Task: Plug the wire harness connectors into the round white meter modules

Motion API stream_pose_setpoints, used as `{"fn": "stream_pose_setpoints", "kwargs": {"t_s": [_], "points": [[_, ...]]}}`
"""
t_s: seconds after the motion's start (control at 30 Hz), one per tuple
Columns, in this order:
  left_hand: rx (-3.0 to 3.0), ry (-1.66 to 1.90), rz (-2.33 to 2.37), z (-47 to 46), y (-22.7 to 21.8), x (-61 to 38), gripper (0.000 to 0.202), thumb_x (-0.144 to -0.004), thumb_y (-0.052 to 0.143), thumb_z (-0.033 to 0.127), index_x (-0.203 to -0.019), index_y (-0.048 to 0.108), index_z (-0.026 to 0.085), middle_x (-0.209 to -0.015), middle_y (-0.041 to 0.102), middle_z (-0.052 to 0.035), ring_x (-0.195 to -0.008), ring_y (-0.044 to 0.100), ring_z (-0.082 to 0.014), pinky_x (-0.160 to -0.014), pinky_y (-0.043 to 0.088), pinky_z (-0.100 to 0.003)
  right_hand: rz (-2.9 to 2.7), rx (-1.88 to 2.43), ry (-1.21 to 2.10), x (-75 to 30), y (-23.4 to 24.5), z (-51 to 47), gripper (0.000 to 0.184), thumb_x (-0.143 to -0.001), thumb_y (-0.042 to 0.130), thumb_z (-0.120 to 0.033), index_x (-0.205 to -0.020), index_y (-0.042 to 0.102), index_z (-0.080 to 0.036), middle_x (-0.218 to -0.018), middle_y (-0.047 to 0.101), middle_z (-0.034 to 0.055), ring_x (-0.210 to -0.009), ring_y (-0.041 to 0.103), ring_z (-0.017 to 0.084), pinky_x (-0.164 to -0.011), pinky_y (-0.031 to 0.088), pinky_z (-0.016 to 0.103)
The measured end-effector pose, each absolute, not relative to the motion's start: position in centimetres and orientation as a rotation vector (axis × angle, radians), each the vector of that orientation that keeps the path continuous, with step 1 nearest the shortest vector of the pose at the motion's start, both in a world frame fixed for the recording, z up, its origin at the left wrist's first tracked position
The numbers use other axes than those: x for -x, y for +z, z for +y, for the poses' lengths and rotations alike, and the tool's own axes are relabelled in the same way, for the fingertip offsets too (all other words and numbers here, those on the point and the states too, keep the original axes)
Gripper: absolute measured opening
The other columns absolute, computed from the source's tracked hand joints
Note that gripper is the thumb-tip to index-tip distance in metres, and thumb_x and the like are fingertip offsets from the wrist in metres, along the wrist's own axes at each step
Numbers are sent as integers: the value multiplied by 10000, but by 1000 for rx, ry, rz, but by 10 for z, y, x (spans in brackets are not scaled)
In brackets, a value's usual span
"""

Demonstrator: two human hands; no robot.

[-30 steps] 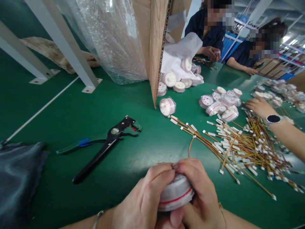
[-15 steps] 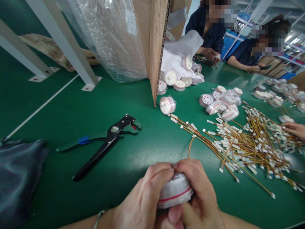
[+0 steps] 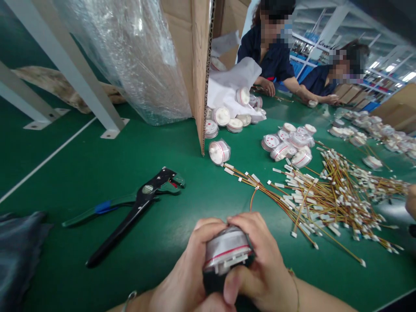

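Note:
A round, drum-shaped part [image 3: 226, 246] in clear plastic with a red stripe is held low in the middle of the head view. My left hand [image 3: 186, 266] wraps its left side, fingers curled over the top. Around the right side closes my right hand [image 3: 264, 260], its thumb below the front edge. White connector-like pieces show along the part's lower edge, near that thumb. Its back and underside are hidden by my fingers. Just beyond my hands lie wire harnesses [image 3: 338, 195] with white connectors, spread in a pile to the right.
Wire-stripping pliers [image 3: 143, 195] lie left on the green table [image 3: 136, 147]. A similar wrapped part [image 3: 219, 151] sits by the cardboard box [image 3: 203, 78]. More wrapped parts [image 3: 289, 143] are heaped behind the wires. A dark cloth [image 3: 21, 255] lies at left. Two co-workers [image 3: 271, 52] work across the table.
My view has shifted, so the scene sits further left. In my hands the part has tilted, and white pieces now show at its lower edge. The co-worker's hand at right has drawn back.

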State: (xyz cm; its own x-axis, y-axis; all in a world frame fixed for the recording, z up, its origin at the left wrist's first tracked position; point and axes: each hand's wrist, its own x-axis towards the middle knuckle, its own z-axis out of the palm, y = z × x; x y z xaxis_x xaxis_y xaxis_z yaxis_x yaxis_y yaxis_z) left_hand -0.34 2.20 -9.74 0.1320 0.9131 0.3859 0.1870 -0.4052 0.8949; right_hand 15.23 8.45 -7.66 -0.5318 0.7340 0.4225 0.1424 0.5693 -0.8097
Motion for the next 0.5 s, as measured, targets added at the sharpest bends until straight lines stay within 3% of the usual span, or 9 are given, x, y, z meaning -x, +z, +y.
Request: {"fn": "stream_pose_setpoints", "kwargs": {"t_s": [0.07,0.13,0.23,0.33,0.4,0.5], "points": [[-1579,1336,1039,23,-97,3,743,-715,529,712,-1271,326,262,-1115,437,-84,-960,516,-236,-800,490,-347,-2048,681,909,-156,-74,87,687,-751,484,-710,-1238,466,-226,-1017,587,43,-900,556,168,-786,486,295],[-1412,1302,1094,25,-94,3,583,-799,526,607,-1231,359,253,-1083,485,-76,-929,541,-220,-781,485,-331,-2084,683,837,-162,-73,89,727,-772,458,-705,-1307,397,-217,-1077,569,59,-955,548,181,-831,480,317],[-1060,1231,1210,29,-86,0,379,-865,527,443,-1139,402,212,-966,574,-53,-833,563,-181,-731,467,-288,-2060,756,629,-170,-74,93,709,-817,411,-676,-1339,358,-200,-1206,498,97,-1100,487,227,-940,420,381],[-717,1221,1123,33,-77,-4,341,-861,537,421,-1078,435,178,-937,605,-52,-800,566,-176,-694,461,-281,-1943,756,402,-175,-73,94,687,-834,409,-650,-1327,378,-172,-1247,439,130,-1155,435,267,-976,369,430],[-597,1218,1064,35,-72,-5,329,-859,543,415,-1062,470,166,-939,614,-53,-808,572,-176,-701,468,-282,-1874,714,311,-172,-70,91,592,-836,477,-594,-1231,457,-152,-1126,495,125,-1029,499,242,-880,419,394],[-497,1247,1098,37,-68,-1,353,-838,584,414,-1068,513,156,-928,655,-55,-845,597,-185,-717,484,-268,-1870,635,239,-161,-72,87,300,-850,536,-475,-849,541,-175,-714,546,21,-646,517,141,-606,403,280]]}}
